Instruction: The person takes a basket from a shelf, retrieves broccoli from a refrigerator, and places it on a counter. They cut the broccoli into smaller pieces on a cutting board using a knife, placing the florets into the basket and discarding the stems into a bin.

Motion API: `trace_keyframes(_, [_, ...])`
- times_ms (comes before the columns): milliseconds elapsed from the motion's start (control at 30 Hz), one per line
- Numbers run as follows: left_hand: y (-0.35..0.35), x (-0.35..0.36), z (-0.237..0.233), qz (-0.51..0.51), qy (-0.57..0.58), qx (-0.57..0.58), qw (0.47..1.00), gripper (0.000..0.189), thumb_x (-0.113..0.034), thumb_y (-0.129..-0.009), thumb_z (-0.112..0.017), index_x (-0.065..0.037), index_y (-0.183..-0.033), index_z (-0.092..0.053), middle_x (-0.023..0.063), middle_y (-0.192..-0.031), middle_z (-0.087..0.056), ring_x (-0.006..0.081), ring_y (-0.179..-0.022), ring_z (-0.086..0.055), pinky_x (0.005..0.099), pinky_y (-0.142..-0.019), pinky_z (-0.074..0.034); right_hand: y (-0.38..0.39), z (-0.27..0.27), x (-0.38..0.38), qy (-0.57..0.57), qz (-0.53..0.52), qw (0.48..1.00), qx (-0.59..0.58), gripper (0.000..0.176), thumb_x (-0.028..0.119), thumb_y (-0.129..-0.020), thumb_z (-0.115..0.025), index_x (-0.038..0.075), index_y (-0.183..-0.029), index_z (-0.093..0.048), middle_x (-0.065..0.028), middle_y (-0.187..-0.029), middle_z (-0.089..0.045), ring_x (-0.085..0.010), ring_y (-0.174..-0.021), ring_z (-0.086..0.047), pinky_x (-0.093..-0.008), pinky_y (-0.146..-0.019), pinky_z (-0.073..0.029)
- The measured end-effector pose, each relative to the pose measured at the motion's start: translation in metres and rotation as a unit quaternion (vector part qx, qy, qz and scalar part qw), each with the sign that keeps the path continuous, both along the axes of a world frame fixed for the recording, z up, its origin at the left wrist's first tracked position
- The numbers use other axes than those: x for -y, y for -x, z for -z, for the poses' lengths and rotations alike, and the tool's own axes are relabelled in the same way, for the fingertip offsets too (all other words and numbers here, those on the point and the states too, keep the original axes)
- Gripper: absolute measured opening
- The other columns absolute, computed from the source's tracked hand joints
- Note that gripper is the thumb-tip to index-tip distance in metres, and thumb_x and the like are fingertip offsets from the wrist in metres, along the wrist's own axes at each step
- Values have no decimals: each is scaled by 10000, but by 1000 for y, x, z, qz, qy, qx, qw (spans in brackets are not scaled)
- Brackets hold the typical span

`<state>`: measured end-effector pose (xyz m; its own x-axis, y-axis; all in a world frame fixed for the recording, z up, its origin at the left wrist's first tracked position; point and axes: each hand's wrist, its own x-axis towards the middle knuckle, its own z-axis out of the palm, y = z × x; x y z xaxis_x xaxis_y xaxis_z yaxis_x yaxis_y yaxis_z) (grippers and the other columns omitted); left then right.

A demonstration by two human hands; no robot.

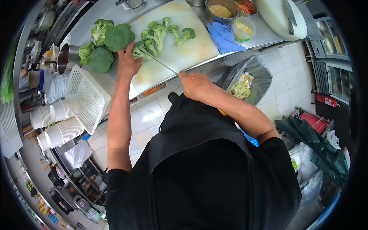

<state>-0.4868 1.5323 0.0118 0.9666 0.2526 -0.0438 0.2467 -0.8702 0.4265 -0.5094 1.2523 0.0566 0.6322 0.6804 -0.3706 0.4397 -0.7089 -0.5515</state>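
Note:
My right hand (195, 84) is closed round the handle of a knife (163, 64), whose thin blade points up and left over the cutting board (205, 42). The blade's far end meets a piece of broccoli (142, 50) at the board's left side. Fingers of my left hand (129, 63) grip that same piece from the left. Several cut broccoli florets (158, 35) lie just beyond it, and a smaller floret (186, 35) sits apart to the right. Whole broccoli heads (119, 37) are piled left of the board, close to my left hand.
A blue cloth (223, 37) and a tub with yellow food (244, 28) lie right of the board. Below the counter edge stands a lined bin (262, 78) with scraps. At left are a white basket (86, 96) and stacked bowls (65, 132). Another knife (289, 19) rests on a second board.

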Motion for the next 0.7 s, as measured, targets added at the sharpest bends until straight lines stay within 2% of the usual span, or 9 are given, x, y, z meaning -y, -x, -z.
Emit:
trace_keyframes(100, [2,3,1,13,-27,24,999,691,-143,-719,-754,-175,-1340,-453,212,-1177,-502,363,-1128,-509,394,-962,-431,1,0,-2,8,4,1000,0,236,37,-815,-495,-79,-1016,-536,-255,-866,-667,-389,-836,-666,-463,-717,-528])
trace_keyframes(167, [0,3,5,9,9,78,997,665,-145,-720,-759,-104,-1308,-451,213,-1170,-527,367,-1115,-525,399,-951,-436,1,9,-5,21,-1,1000,-1,234,43,-816,-498,-77,-1014,-536,-255,-870,-667,-388,-837,-667,-464,-717,-528])
trace_keyframes(267, [6,1,8,-4,37,104,994,632,-141,-721,-765,-28,-1257,-449,218,-1168,-548,376,-1098,-541,406,-931,-446,2,58,1,0,-5,1000,27,242,54,-815,-506,-75,-1019,-532,-253,-866,-668,-386,-830,-668,-465,-718,-528])
trace_keyframes(300, [5,1,9,-12,44,109,993,621,-139,-721,-766,-7,-1239,-449,220,-1168,-553,379,-1093,-545,409,-924,-449,-8,53,1,10,-9,999,30,243,57,-814,-509,-75,-1018,-531,-252,-862,-668,-387,-827,-668,-467,-717,-528])
trace_keyframes(500, [10,8,9,26,1,153,988,616,-132,-721,-747,-35,-1250,-447,220,-1155,-543,389,-1074,-542,426,-909,-456,4,5,12,18,2,999,31,231,65,-818,-507,-74,-1001,-531,-244,-828,-667,-393,-802,-667,-478,-708,-525])
trace_keyframes(700, [9,20,2,-38,-3,98,994,607,-154,-709,-731,-152,-1260,-477,243,-1113,-484,421,-985,-551,443,-855,-480,4,3,-2,-24,11,999,36,233,31,-811,-465,-69,-1018,-500,-245,-747,-646,-427,-730,-644,-501,-657,-508])
